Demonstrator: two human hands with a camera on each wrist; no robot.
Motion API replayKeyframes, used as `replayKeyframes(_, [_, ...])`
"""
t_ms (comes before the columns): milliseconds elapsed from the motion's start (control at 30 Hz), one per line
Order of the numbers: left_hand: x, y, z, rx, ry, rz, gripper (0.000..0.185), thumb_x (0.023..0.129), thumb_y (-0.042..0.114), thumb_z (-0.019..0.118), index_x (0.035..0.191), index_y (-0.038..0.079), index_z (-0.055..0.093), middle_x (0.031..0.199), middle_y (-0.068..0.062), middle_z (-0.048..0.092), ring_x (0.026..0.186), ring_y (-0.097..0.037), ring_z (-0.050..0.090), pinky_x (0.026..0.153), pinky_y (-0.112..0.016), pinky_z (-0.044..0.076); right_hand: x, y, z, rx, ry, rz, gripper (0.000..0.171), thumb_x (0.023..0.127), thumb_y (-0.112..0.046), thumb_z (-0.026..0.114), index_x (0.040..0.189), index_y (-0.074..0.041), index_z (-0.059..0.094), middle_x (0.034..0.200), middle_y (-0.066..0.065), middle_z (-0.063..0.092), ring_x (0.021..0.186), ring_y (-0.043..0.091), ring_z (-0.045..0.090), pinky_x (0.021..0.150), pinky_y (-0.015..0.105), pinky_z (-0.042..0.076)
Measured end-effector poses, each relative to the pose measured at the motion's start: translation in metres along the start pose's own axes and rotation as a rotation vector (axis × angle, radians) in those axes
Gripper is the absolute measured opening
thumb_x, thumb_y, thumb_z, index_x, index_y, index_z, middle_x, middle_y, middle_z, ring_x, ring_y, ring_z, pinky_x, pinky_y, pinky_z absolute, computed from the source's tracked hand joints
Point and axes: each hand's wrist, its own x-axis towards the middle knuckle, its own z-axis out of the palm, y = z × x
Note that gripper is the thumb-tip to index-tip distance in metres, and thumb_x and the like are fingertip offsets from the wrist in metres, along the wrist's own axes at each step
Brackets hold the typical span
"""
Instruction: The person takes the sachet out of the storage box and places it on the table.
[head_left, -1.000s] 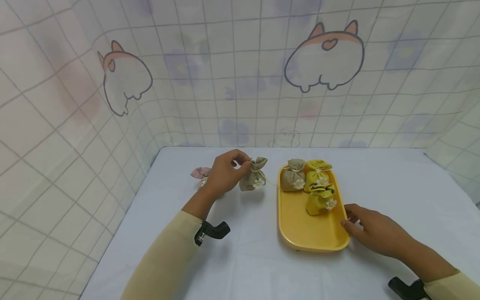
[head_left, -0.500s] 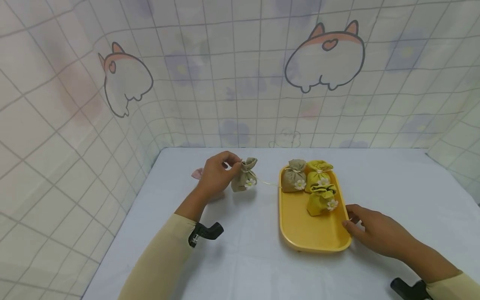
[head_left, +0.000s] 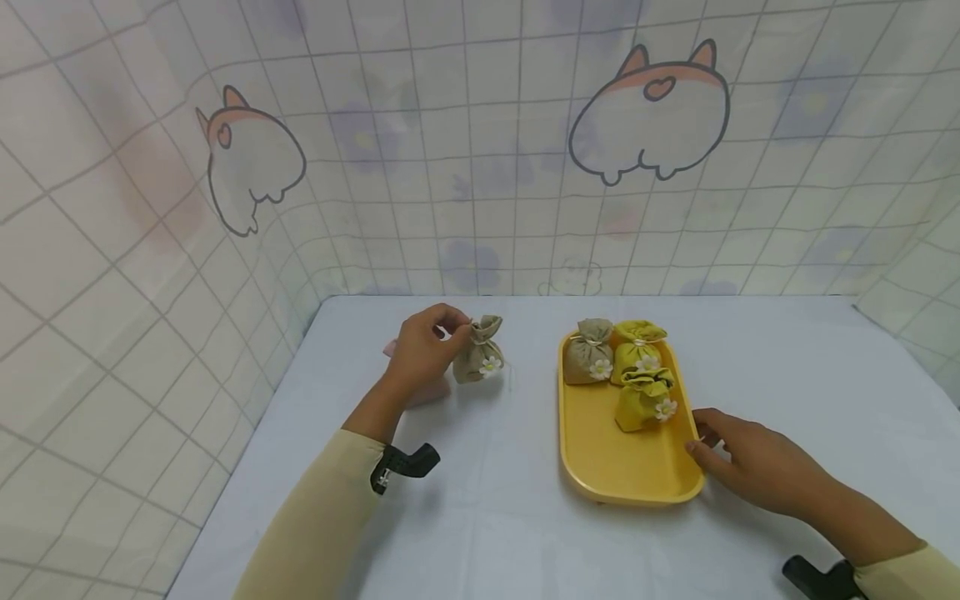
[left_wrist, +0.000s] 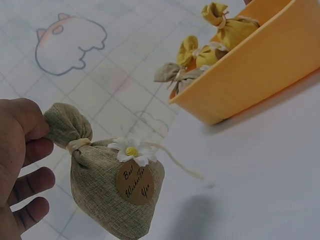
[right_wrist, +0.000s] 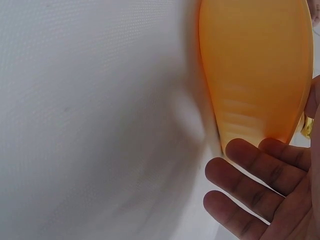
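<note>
My left hand (head_left: 423, 346) pinches the gathered neck of a small grey-green drawstring pouch (head_left: 471, 363), over the left part of the table. A white daisy and a round brown "Best Wishes For You" label show on this pouch (left_wrist: 100, 185) in the left wrist view, with a loose cord trailing from it. Behind the left hand, a pink pouch (head_left: 430, 393) is mostly hidden. My right hand (head_left: 757, 467) holds the right rim of the yellow tray (head_left: 600, 471), thumb at the rim and fingers along the outer wall (right_wrist: 255, 65).
Inside the tray's far end stand a beige pouch (head_left: 587, 362) and two yellow pouches, one behind (head_left: 627, 357) and one in front (head_left: 636, 407). A white cloth covers the table (head_left: 510, 517). Patterned curtains (head_left: 495, 167) hang behind and at the sides.
My left hand has carried the grey-green pouch leftward, away from the tray and in front of the pink pouch. The cord stretched toward the tray has come away from it. My right hand stays put.
</note>
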Motion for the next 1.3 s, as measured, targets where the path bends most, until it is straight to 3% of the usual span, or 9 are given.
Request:
replayKeyframes(267, [-0.002, -0.007, 0.001, 0.009, 0.002, -0.047, 0.005, 0.098, 0.018, 0.066, 0.101, 0.014, 0.069, 0.096, 0.002, 0.068, 0.094, -0.017, 0.061, 0.089, -0.038, 0.050, 0.000, 0.001, 0.000, -0.010, -0.003, -0.001, 0.058, 0.100, -0.045, 0.063, 0.137, -0.001, 0.054, 0.104, -0.001, 0.068, 0.085, 0.015, 0.063, 0.071, 0.044, 0.057])
replayKeyframes(567, [-0.002, -0.007, 0.004, -0.037, 0.016, -0.051, 0.007, 0.100, 0.018, 0.064, 0.104, 0.013, 0.066, 0.098, -0.001, 0.067, 0.095, -0.018, 0.061, 0.088, -0.039, 0.050, -0.001, 0.002, 0.000, -0.003, -0.006, -0.002, 0.059, 0.100, -0.046, 0.062, 0.137, 0.000, 0.054, 0.104, -0.001, 0.068, 0.086, 0.016, 0.063, 0.071, 0.044, 0.057])
replayKeyframes(900, [-0.005, 0.008, 0.014, -0.044, -0.011, -0.055, 0.006, 0.099, 0.019, 0.065, 0.103, 0.015, 0.067, 0.099, 0.002, 0.067, 0.096, -0.018, 0.060, 0.088, -0.038, 0.051, -0.001, 0.001, 0.001, -0.013, 0.002, -0.004, 0.056, 0.100, -0.045, 0.063, 0.136, -0.002, 0.055, 0.103, -0.002, 0.068, 0.084, 0.014, 0.062, 0.069, 0.042, 0.057])
replayKeyframes(1300, [-0.002, 0.022, 0.026, -0.037, -0.083, 0.002, 0.007, 0.098, 0.018, 0.066, 0.104, 0.014, 0.068, 0.096, 0.002, 0.067, 0.092, -0.018, 0.061, 0.084, -0.036, 0.052, 0.001, 0.000, -0.001, -0.013, -0.008, -0.001, 0.058, 0.100, -0.046, 0.063, 0.137, -0.001, 0.055, 0.104, -0.001, 0.068, 0.085, 0.015, 0.062, 0.070, 0.043, 0.057])
